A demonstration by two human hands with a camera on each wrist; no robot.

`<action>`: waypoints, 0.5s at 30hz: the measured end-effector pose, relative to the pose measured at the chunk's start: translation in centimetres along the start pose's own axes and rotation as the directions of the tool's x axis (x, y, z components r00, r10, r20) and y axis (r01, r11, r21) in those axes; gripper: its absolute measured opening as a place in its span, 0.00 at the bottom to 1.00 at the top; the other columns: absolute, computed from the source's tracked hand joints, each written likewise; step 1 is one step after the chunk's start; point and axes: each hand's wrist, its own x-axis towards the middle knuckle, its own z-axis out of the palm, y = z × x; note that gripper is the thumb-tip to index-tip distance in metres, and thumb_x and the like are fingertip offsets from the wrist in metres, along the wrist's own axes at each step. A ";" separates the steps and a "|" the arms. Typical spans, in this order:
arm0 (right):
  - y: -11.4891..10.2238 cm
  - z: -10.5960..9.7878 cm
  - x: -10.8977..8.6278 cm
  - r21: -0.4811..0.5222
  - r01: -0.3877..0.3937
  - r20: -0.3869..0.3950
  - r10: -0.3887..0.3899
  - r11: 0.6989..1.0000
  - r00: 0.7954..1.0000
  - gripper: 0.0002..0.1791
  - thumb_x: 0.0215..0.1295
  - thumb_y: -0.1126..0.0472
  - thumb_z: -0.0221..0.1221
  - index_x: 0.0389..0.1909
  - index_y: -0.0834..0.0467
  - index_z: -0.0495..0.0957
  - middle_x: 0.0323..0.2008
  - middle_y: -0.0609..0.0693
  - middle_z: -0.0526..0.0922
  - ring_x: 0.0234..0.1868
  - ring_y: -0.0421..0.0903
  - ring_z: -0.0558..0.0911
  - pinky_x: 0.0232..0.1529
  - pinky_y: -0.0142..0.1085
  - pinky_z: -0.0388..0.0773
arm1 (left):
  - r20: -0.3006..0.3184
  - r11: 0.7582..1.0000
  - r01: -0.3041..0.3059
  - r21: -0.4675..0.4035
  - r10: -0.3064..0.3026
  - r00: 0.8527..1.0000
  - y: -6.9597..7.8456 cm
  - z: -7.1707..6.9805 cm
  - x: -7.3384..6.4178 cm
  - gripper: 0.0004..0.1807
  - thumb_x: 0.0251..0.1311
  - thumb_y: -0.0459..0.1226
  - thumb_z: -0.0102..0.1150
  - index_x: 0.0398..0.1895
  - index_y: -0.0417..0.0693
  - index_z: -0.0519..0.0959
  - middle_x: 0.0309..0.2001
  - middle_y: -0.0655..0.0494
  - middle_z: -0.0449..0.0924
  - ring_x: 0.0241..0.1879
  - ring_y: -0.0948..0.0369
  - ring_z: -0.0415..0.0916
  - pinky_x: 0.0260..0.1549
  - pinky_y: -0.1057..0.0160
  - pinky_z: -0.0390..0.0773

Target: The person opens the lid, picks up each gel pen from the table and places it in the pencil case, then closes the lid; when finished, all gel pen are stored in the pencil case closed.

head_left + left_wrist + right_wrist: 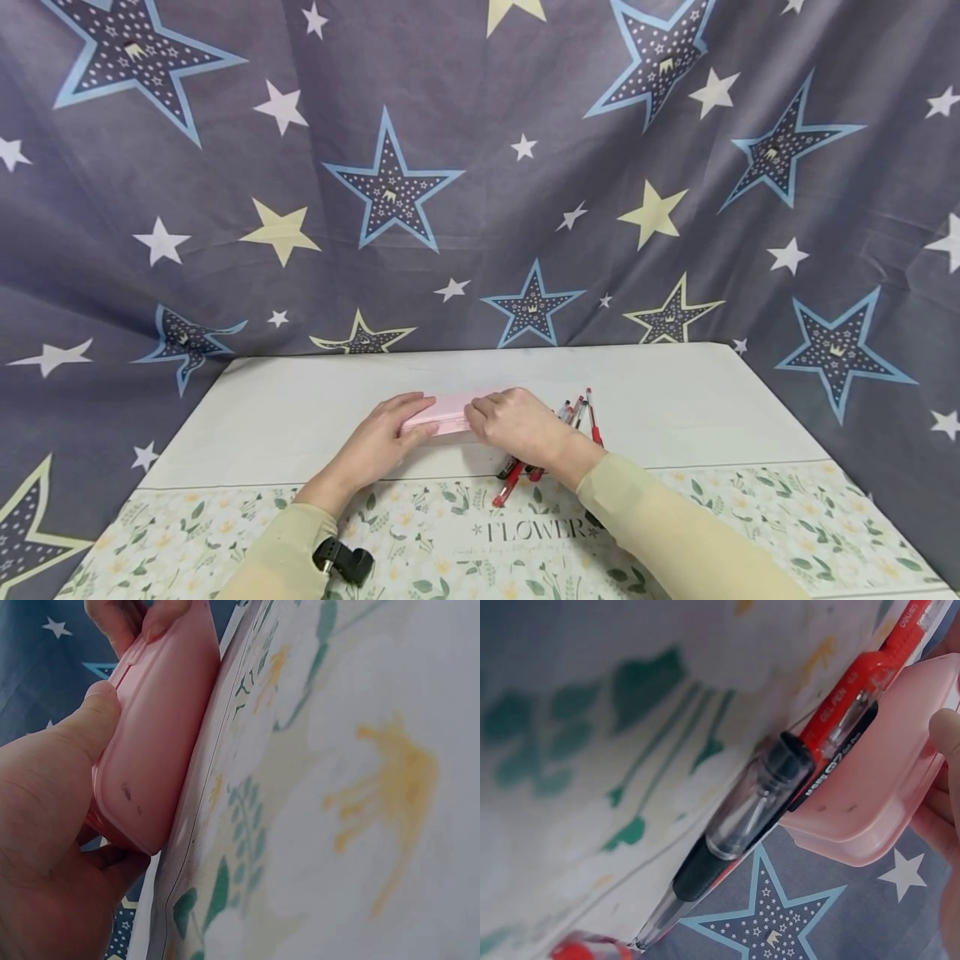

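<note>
A pink plastic pencil case (448, 407) lies lengthwise on the table between both hands, its lid seam facing me. The left hand (392, 435) grips its left end, and in the left wrist view the thumb (103, 705) presses by the seam, with other fingers behind the case. At the right end, the right hand (517, 427) holds the case with curled fingers at the seam, as its fingertips (161, 619) show in the left wrist view. Dark smudges mark the case's side. Whatever is inside is hidden.
Several pens lie beside and under the right forearm, including a red pen (510, 487), a red gel pen (844, 705) and a black-gripped pen (739, 825). The table wears a flowered cover (420, 533) in front and white behind. A starry curtain (480, 208) hangs at the back.
</note>
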 end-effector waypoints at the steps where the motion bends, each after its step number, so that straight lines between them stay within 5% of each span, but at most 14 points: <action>1: 0.0 0.0 0.0 -0.002 0.000 -0.002 0.000 1.000 1.000 0.10 0.68 0.63 0.72 0.32 0.54 0.79 0.29 0.42 0.85 0.30 0.39 0.86 0.33 0.33 0.84 | -0.001 1.000 0.001 0.000 -0.001 1.000 0.0 0.0 0.0 0.34 0.78 0.55 0.64 0.79 0.49 0.77 0.80 0.39 0.69 0.80 0.36 0.64 0.76 0.32 0.62; 9: 0.3 -0.2 -0.2 0.133 -0.105 -0.008 0.107 0.986 0.994 0.05 0.72 0.58 0.73 0.40 0.53 0.88 0.41 0.43 0.93 0.39 0.40 0.91 0.40 0.35 0.88 | -0.008 1.000 -0.003 -0.014 0.003 1.000 0.0 0.0 0.1 0.33 0.78 0.54 0.66 0.78 0.49 0.78 0.79 0.40 0.70 0.79 0.37 0.65 0.76 0.33 0.63; 15: 0.5 -0.7 -0.8 0.347 -0.287 0.088 0.273 0.893 0.958 0.15 0.70 0.53 0.76 0.54 0.52 0.92 0.50 0.45 0.93 0.51 0.43 0.91 0.51 0.41 0.88 | -0.014 1.000 -0.010 -0.003 0.010 1.000 -0.1 0.0 0.0 0.32 0.78 0.53 0.67 0.78 0.49 0.79 0.79 0.39 0.71 0.79 0.36 0.64 0.76 0.32 0.62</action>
